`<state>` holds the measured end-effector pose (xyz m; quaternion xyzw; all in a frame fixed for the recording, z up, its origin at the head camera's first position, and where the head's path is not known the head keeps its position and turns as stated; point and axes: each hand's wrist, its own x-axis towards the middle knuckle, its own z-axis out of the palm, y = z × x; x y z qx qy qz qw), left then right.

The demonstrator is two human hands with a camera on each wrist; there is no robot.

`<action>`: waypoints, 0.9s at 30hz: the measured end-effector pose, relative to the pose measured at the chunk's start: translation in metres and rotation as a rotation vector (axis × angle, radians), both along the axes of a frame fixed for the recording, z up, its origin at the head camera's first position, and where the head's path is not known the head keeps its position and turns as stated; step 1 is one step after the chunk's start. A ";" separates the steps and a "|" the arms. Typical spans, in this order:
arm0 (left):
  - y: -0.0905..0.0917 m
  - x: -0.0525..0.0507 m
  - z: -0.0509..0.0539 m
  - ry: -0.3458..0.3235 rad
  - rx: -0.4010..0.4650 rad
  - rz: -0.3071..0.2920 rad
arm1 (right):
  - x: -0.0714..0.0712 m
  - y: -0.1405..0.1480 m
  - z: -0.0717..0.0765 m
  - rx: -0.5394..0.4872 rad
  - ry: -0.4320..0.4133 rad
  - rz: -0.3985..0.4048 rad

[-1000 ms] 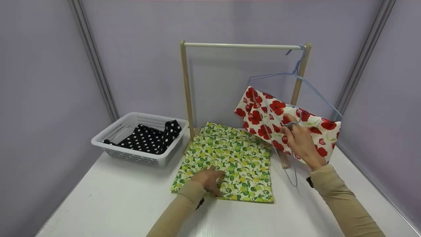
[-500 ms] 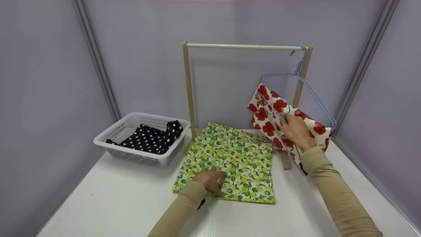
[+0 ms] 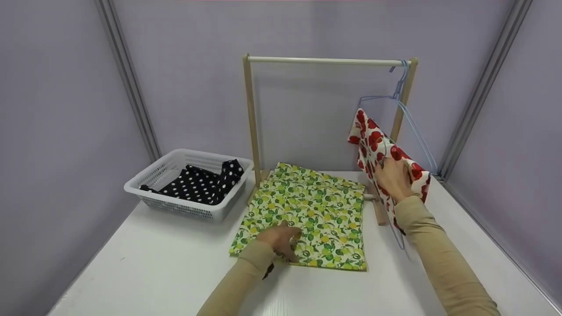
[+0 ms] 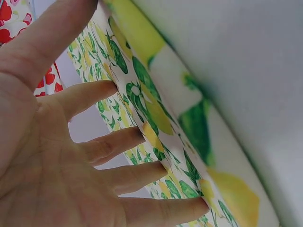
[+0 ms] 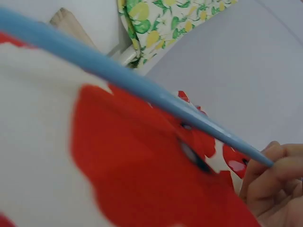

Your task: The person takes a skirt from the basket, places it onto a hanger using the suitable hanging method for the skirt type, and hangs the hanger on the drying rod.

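Note:
My left hand [image 3: 277, 239] rests on the near edge of a lemon-print cloth [image 3: 327, 210] that lies on the table. In the left wrist view its fingers [image 4: 128, 179] are spread, with the tips against the fabric. Farther right, my right hand [image 3: 393, 177] reaches up against a white cloth with red poppies [image 3: 374, 138]. This cloth slants below a blue clothes hanger [image 3: 405, 115] hooked on the rail. My right fingers [image 5: 272, 182] grip a blue hanger [image 5: 156, 97], whose wire crosses the poppy cloth. Part of that grip is hidden.
A wooden rack with a white rail [image 3: 325, 60] stands at the back. To its left is a white plastic basket [image 3: 171, 201] holding a black polka-dot cloth [image 3: 193, 183]. Walls with grey metal corner strips enclose the white table [image 3: 175, 263].
The poppy cloth has turned away to a narrower, more edge-on angle and shifted right. My right hand has moved slightly with the hanger. The left hand stays in place on the lemon-print cloth.

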<state>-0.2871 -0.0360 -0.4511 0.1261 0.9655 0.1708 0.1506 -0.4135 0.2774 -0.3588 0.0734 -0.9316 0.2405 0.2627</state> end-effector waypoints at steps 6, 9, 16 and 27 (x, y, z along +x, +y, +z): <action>0.003 -0.003 0.000 0.008 -0.006 -0.004 | -0.002 0.001 -0.010 -0.009 -0.057 -0.011; 0.008 -0.004 -0.001 0.017 -0.037 -0.001 | -0.002 0.001 -0.013 0.001 -0.051 -0.010; 0.027 -0.011 -0.001 0.127 -0.038 -0.115 | 0.000 -0.004 -0.016 -0.067 -0.182 0.020; 0.065 -0.018 -0.007 0.223 -0.088 -0.243 | 0.001 -0.008 -0.024 -0.072 -0.158 0.057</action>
